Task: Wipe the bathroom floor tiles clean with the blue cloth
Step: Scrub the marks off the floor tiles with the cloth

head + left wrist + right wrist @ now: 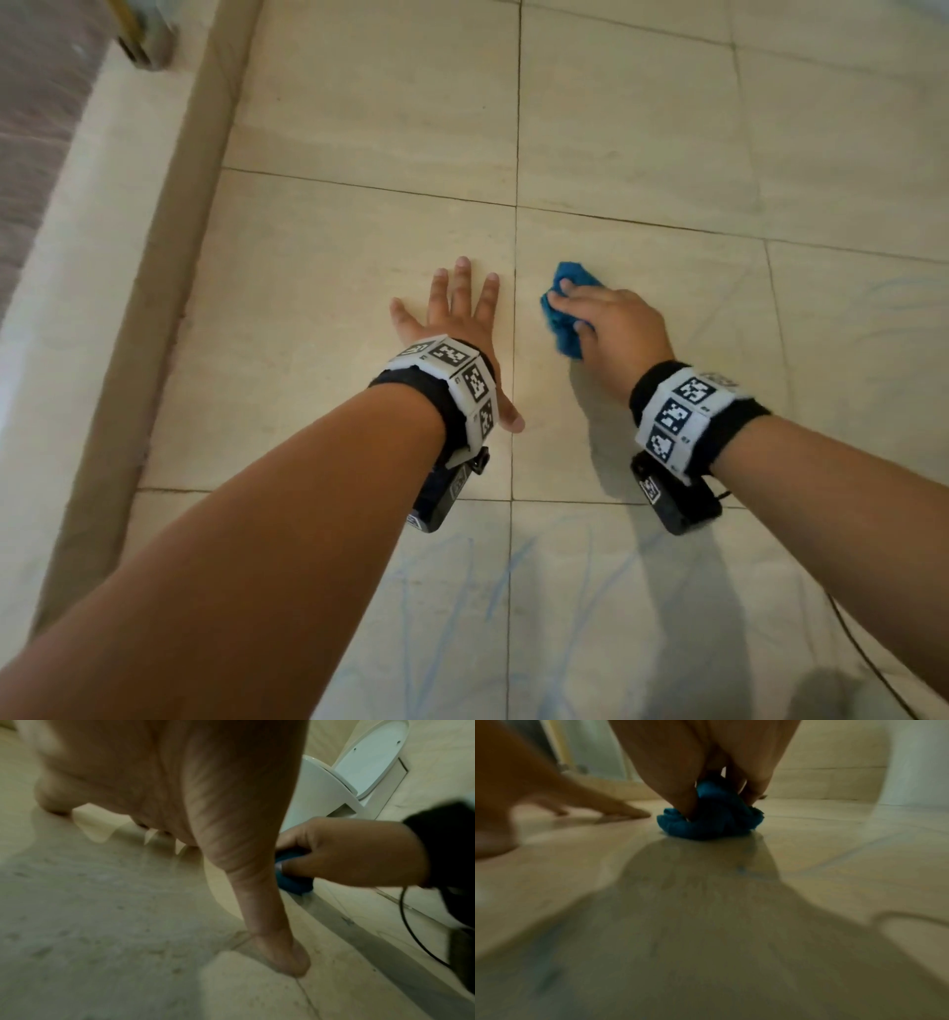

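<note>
A bunched blue cloth (562, 313) lies on the beige floor tiles (359, 257) at the middle of the head view. My right hand (606, 324) grips it from above and holds it against the floor; the right wrist view shows thumb and fingers curled into the cloth (706, 821). My left hand (452, 308) lies flat on the tile just left of the cloth, fingers spread and straight, holding nothing. In the left wrist view the thumb (277, 953) touches the floor beside a grout line, and the cloth (295, 882) shows under my right hand (347, 854).
Faint blue scribble marks (462, 591) cross the near tiles and the right tile. A raised beige threshold (169, 246) runs along the left. A white toilet (329, 787) stands beyond the hands. A thin black cable (873, 668) trails on the floor at lower right.
</note>
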Motion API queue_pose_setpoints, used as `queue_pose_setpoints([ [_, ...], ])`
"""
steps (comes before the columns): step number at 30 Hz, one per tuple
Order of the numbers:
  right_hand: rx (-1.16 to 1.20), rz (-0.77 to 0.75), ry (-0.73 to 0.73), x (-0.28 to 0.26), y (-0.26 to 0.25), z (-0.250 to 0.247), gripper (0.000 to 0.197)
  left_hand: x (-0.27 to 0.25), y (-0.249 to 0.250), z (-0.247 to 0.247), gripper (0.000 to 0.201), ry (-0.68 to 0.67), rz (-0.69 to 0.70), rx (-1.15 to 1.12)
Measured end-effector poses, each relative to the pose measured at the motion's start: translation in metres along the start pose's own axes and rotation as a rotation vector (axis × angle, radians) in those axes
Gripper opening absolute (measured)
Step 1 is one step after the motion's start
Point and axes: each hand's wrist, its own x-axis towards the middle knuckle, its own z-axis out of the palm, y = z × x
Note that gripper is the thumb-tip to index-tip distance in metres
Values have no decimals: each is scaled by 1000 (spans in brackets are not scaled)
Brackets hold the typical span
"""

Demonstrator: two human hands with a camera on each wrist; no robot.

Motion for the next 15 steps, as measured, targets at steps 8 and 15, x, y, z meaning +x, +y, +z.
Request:
queue_pose_setpoints([
  [8, -8, 63, -111, -20, -26, -3, 44, -7, 1, -3, 156, -12, 11, 6],
  [15, 14, -217, -128, -31, -5, -1, 31, -6, 5, 0, 155, 27, -17, -4],
])
